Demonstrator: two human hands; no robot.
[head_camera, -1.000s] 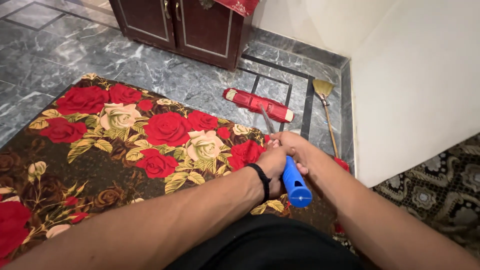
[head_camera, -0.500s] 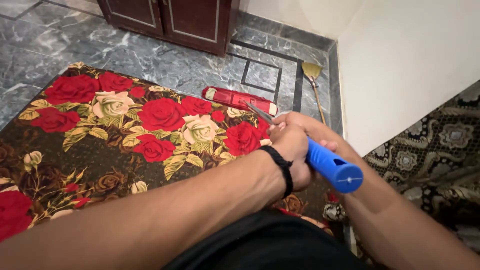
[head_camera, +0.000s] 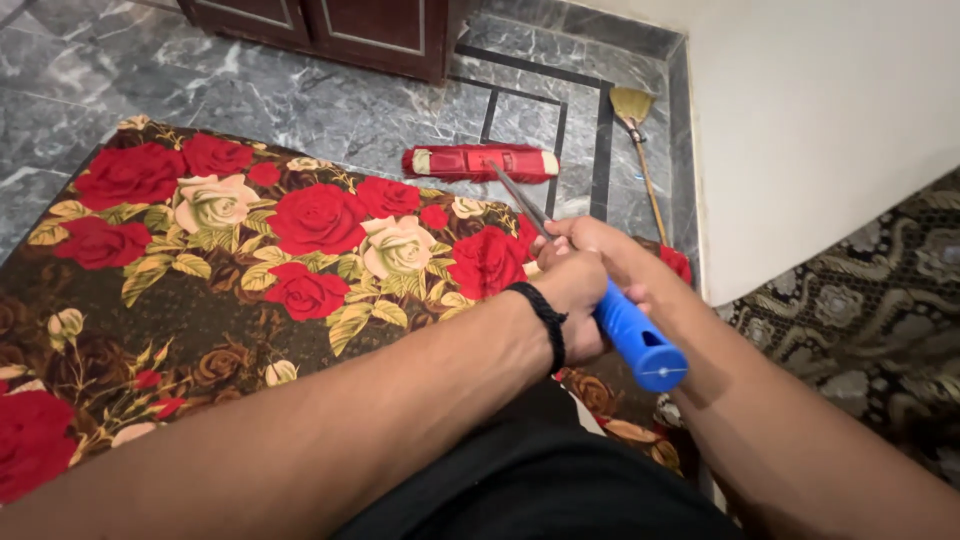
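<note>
Both hands, left hand (head_camera: 572, 290) and right hand (head_camera: 610, 255), closed around the blue grip (head_camera: 637, 335) of a flat mop, its red head (head_camera: 480, 162) resting on the grey marble floor (head_camera: 300, 110) just beyond the far edge of the rose-patterned rug (head_camera: 200, 260). Long axis running from the blue end cap near the body up and away along the thin metal shaft (head_camera: 520, 198), head set crosswise toward the dark cabinet (head_camera: 330, 30). Likely light and stiff, best held at that grip; straw broom (head_camera: 640, 140) lying by the wall.

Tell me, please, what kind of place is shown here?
Probably a room in a home. The floor is grey marble tile, with a rose-patterned rug on it and a dark wooden cabinet by the wall. Both hands, left hand and right hand, grip a mop.
</note>
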